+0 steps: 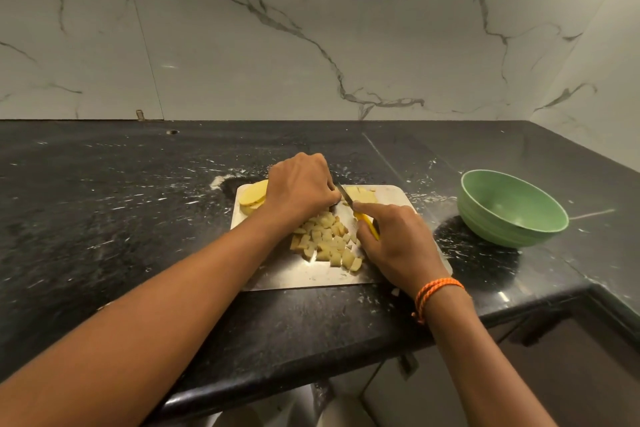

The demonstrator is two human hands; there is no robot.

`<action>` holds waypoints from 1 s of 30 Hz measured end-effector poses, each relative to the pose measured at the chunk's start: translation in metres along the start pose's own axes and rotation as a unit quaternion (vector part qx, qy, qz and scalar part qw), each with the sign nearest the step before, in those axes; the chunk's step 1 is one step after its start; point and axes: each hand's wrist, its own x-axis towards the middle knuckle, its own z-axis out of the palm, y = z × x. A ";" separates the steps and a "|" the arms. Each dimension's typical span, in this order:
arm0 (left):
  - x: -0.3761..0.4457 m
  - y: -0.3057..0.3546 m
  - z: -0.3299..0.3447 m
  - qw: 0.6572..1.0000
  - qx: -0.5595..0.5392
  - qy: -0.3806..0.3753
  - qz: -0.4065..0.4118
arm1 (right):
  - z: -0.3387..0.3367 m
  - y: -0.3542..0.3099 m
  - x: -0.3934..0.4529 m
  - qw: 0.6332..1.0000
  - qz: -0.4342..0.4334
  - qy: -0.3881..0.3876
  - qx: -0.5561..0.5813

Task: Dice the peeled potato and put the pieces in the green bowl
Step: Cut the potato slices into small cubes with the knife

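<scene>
Whatever's pressed under the curled left hand [300, 189] is hidden; the knife [358, 211] (blade mostly covered) is gripped by the right hand [398, 246]. No writing readable.

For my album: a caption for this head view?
Right hand slices with yellow-handled knife; diced potato on steel board, round green bowl empty.

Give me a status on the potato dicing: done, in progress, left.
Done: a pile of diced pieces lies on the steel board. In progress: right hand grips the yellow-handled knife, left hand steadies potato. Left: potato slices remain uncut, and the green bowl is empty.
</scene>
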 end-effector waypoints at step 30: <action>0.007 -0.013 -0.006 0.985 -0.127 -0.089 0.078 | -0.024 0.027 -0.033 0.997 -0.006 0.044 0.058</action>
